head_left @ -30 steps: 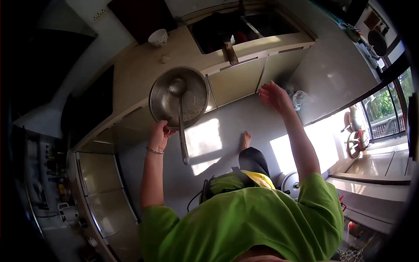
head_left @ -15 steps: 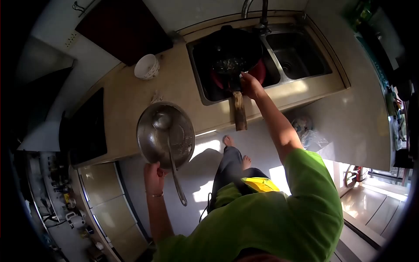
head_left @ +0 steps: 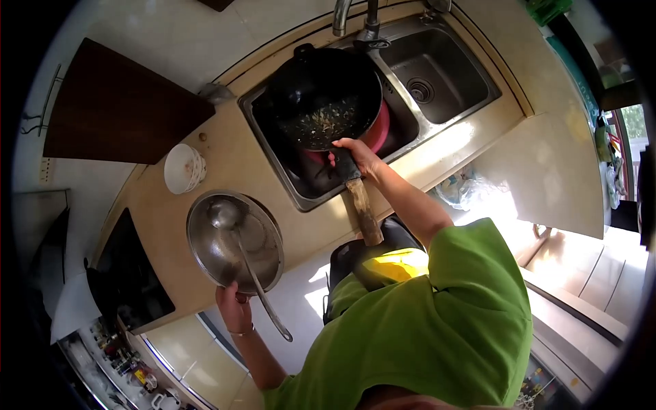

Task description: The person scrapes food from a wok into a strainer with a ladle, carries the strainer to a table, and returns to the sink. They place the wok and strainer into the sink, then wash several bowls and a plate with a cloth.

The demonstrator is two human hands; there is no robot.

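My left hand (head_left: 234,307) grips the near rim of a round metal bowl (head_left: 199,249), held at the front edge of the counter. A metal ladle (head_left: 254,277) rests in the bowl, its long handle sticking out over the rim towards me. My right hand (head_left: 359,158) is closed around the handle of a black wok (head_left: 335,78), near where it joins the pan; the wooden end (head_left: 365,213) extends towards me. Wet food scraps (head_left: 321,124) lie inside the wok. Beneath it, in the left sink basin, a red tub (head_left: 380,128) partly shows.
A white bowl (head_left: 183,169) stands on the counter (head_left: 236,160) beside a dark board (head_left: 123,113). The faucet (head_left: 371,27) rises behind the double sink (head_left: 447,65). A black cooktop (head_left: 137,273) is at left, and a plastic bag (head_left: 471,191) hangs below the counter at right.
The view has turned and brightened, and the sink, wok and bowl appear further left. My body is closer to the counter. Both hands keep their holds; the scraps in the wok show more clearly.
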